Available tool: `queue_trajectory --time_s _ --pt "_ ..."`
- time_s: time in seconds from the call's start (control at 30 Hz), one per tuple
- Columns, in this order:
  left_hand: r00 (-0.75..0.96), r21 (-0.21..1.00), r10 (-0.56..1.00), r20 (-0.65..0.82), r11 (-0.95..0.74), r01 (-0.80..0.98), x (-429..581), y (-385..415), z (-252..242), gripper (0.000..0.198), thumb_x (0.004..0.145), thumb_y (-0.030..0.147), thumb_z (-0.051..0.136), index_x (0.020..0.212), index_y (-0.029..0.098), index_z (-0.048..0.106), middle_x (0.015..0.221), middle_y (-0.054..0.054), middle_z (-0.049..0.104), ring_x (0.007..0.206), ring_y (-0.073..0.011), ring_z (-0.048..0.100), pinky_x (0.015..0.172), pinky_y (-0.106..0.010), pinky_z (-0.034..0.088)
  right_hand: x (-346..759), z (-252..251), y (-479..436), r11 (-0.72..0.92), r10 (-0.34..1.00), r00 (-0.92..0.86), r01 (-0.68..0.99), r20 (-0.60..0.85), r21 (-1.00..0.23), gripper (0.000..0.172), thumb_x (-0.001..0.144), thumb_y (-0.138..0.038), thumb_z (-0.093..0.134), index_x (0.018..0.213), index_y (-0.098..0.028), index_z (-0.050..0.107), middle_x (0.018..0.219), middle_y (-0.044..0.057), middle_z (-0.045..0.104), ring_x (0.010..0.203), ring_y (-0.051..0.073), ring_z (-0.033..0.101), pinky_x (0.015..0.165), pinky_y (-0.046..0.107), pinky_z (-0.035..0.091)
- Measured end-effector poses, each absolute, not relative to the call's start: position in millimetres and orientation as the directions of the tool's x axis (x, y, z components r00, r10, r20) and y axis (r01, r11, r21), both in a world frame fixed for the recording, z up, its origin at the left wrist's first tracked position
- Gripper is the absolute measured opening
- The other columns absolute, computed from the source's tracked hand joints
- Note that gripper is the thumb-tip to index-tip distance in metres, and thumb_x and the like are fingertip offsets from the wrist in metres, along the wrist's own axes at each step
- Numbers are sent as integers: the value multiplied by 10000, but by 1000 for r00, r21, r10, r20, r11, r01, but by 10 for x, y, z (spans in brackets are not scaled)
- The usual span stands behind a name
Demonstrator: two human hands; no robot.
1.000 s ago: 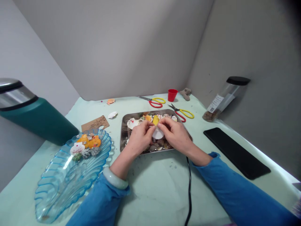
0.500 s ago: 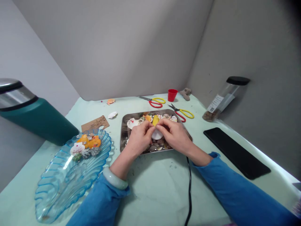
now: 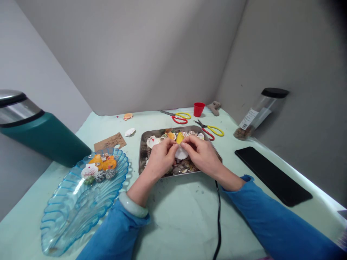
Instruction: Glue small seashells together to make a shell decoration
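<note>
Left hand (image 3: 159, 159) and right hand (image 3: 202, 155) both pinch one white shell (image 3: 181, 153) by its top edge, above the steel tray (image 3: 142, 151) of shells.

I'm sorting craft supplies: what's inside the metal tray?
The metal tray holds mixed shells, white, orange and yellow. The left hand and right hand, pinching a white shell, cover its middle.
</note>
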State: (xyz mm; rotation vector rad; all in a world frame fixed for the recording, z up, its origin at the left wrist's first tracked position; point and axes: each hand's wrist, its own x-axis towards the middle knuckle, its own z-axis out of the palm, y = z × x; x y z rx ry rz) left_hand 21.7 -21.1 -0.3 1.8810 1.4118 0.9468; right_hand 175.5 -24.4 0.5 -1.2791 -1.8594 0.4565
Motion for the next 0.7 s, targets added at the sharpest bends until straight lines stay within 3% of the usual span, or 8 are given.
queue_trajectory --time_s 0.17,0.53,0.7 --pt "124 778 972 201 -235 582 220 -215 24 192 847 353 450 811 196 556 487 40 569 486 -115 543 566 -227 394 1750 19 -256 436 892 -178 578 415 -690 110 856 -273 512 836 -196 588 745 -30 639 638 96 543 617 209 373" --pt "179 820 969 170 -240 519 220 -218 19 198 842 373 461 843 198 553 491 47 562 463 -112 533 516 -216 392 1753 36 -261 435 894 -189 586 407 -683 106 850 -233 509 813 -187 598 744 -16 650 628 104 543 627 219 383" --pt "113 790 971 211 -238 566 209 -218 21 185 845 346 454 810 194 555 473 48 552 456 -110 528 541 -223 386 1760 0 -251 440 896 -216 541 387 -717 147 843 -289 530 944 -201 589 854 4 664 703 129 578 655 240 403"
